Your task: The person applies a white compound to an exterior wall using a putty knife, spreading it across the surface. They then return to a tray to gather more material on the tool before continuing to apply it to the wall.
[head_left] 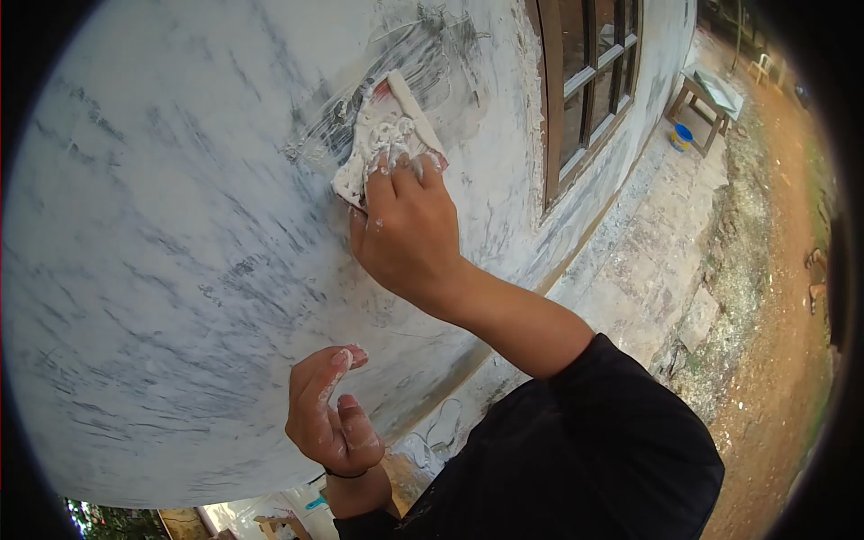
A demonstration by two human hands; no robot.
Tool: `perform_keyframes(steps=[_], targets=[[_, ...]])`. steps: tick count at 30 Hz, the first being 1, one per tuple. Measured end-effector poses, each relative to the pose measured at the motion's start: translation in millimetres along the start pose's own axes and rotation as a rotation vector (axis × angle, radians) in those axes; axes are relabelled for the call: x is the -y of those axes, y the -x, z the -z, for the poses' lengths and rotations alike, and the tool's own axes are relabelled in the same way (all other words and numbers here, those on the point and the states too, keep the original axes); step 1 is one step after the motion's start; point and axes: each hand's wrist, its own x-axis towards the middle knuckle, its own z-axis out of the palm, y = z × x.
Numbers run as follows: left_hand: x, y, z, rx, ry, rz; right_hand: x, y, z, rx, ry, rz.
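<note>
My right hand [409,225] grips a flat putty spreader [389,112] against the wall [207,207]. Thick white putty coats the spreader's face and edges, and bits of red show through at its tip and side. White paste also sticks to my right fingertips. Around the spreader the wall carries a fresh, streaky grey-white smear [450,54]. Lower down, my left hand [326,409] hovers near the wall with fingers curled and the thumb apart from them. Nothing shows in it, and its fingertips are dusted white. A dark band circles the left wrist.
A wood-framed window [589,90] is set in the wall to the right. Farther along stand a small table [706,97] and a blue bucket [681,137] with yellow on it. A rough concrete strip [652,243] borders a dirt path [765,360].
</note>
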Motion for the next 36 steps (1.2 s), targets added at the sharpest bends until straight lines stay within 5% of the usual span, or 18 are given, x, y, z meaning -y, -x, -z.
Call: perform_keyframes(steps=[8,13,18,30,32,36], targets=[[-12,7,2,-0.006,0.003,-0.035,47,29,12,0.1,-0.18,0.16],[-23,2,1,-0.036,0.03,-0.075,7,4,72,0.204,-0.53,-0.075],[-30,-9,-4,-0.03,0.005,-0.08,-44,-25,61,0.32,-0.73,-0.369],[-34,-16,-13,0.004,-0.017,-0.111,-132,-44,101,0.082,-0.489,-0.492],[-37,-14,-9,0.004,-0.021,-0.111,-106,-41,102,-0.12,-0.262,-0.401],[-48,-6,4,-0.016,-0.028,-0.092,-52,-25,56,-0.007,0.032,-0.084]])
